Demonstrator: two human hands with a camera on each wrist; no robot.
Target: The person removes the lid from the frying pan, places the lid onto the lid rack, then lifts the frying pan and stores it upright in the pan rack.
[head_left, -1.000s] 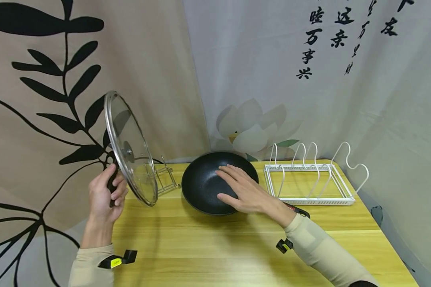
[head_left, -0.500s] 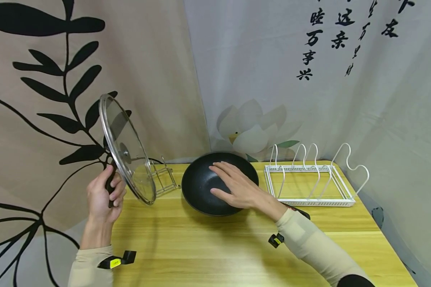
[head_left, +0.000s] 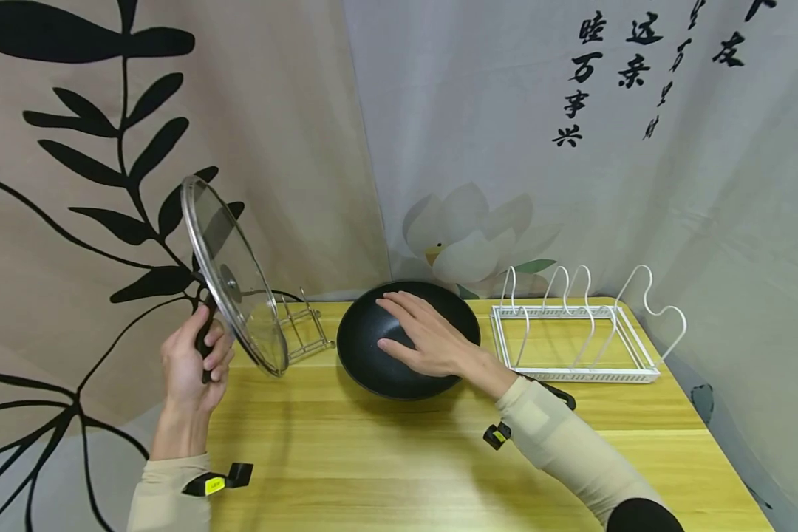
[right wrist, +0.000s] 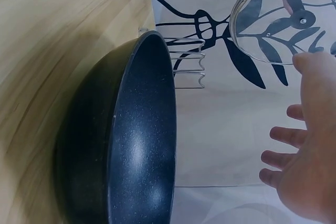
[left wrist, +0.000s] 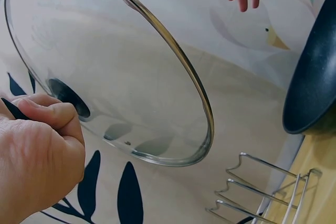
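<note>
My left hand (head_left: 194,362) grips the black handle of a glass lid (head_left: 239,288), which it holds up on edge at the left, clear of the table. In the left wrist view the lid (left wrist: 142,77) shows its metal rim, and the left hand (left wrist: 42,156) curls round the handle. A black wok (head_left: 372,355) stands on the table in the middle. Over it hovers my right hand (head_left: 432,336), palm down with fingers extended. The right wrist view shows the right hand (right wrist: 310,145) apart from the wok (right wrist: 142,140), holding nothing. My right forearm partly hides the wok's handle (head_left: 558,395).
On the right of the wooden table (head_left: 346,458) stands a white wire rack (head_left: 572,373) with upright loops. A small metal wire rack (head_left: 306,332) sits between the lid and the wok. A printed curtain (head_left: 292,148) hangs behind the table.
My right hand has drifted left over the wok, still with extended fingers. The lid has moved slightly left and down in my left hand. The wok and racks have stayed put.
</note>
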